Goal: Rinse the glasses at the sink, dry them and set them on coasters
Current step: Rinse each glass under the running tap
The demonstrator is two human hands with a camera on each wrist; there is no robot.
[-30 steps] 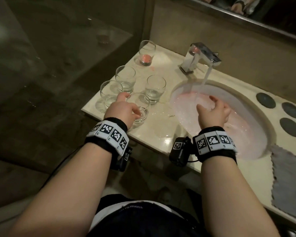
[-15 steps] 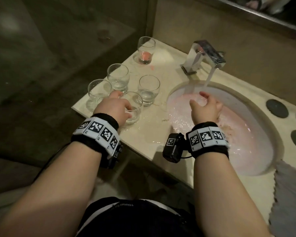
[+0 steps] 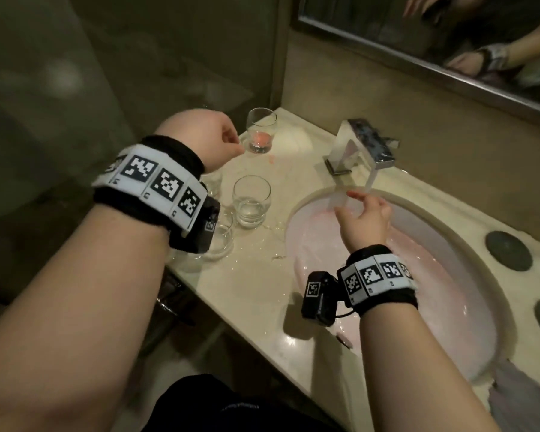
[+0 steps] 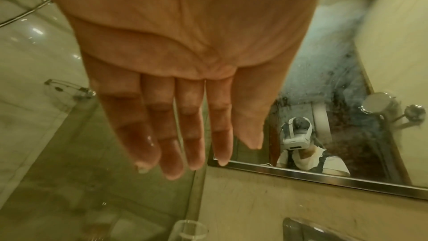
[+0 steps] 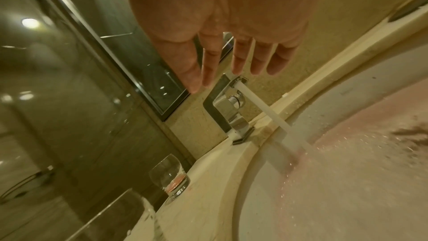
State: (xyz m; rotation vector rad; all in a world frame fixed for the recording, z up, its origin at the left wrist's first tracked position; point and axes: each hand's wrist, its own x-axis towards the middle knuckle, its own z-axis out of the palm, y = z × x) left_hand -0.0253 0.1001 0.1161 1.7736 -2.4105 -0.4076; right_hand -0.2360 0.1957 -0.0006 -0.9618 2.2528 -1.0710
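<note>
Several clear glasses stand on the counter left of the sink (image 3: 296, 219). The far glass (image 3: 261, 132) (image 5: 170, 177) holds a pink residue. A nearer glass (image 3: 251, 202) has a little water in it, and another glass (image 3: 223, 241) shows partly under my left wrist. My left hand (image 3: 214, 137) (image 4: 208, 158) hovers raised beside the far glass, fingers straight and empty. My right hand (image 3: 363, 210) (image 5: 224, 80) is open over the basin, its fingertips at the running water just below the faucet (image 3: 362, 151) (image 5: 231, 109).
The basin is wet and tinted pink. Dark round coasters (image 3: 507, 251) lie on the counter right of the sink, and a grey cloth (image 3: 518, 400) lies at the near right. A mirror (image 3: 449, 42) runs along the back wall; a glass panel stands at the left.
My left hand has let go of the near glass and risen toward the far glass with the pink residue. My right hand stays in the stream, now closer to the spout.
</note>
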